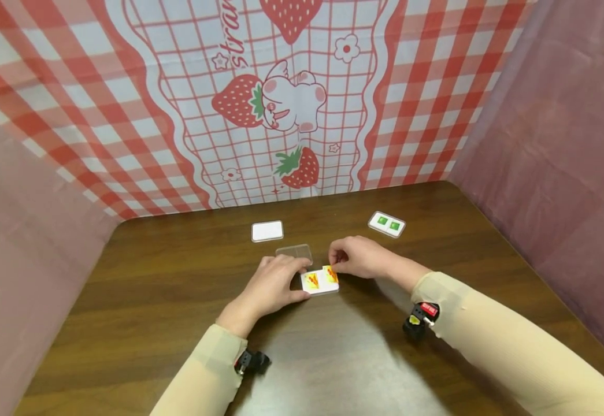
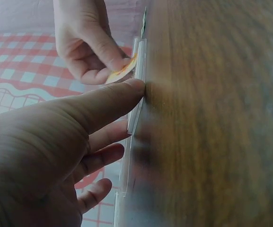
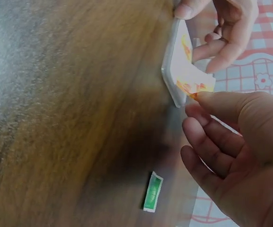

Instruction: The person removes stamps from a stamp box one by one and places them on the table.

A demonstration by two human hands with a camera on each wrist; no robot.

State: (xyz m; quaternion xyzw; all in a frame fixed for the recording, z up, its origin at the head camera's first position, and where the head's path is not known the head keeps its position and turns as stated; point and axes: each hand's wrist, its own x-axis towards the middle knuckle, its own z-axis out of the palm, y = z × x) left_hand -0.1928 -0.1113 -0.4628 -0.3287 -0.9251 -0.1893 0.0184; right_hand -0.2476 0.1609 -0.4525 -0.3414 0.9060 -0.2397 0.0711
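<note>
A shallow clear case [image 3: 166, 64] with white cards lies on the table near the middle. Its top card [image 1: 319, 281] is white with two yellow-orange pictures. My left hand [image 1: 275, 284] holds the case at its left end, thumb on the near edge and index finger on the far edge. With thumb and fingertip, my right hand [image 1: 360, 257] pinches the card's right end, which bends up off the stack in the right wrist view. The fingers of my right hand [image 3: 235, 142] below the pinch are loosely curled.
A clear plastic lid or tray [image 1: 296, 252] lies just beyond the left fingers. Farther back is a white card in a clear case [image 1: 267, 231]. A card with two green pictures [image 1: 387, 224] lies at the back right. A checked strawberry cloth [image 1: 291, 115] hangs behind the table.
</note>
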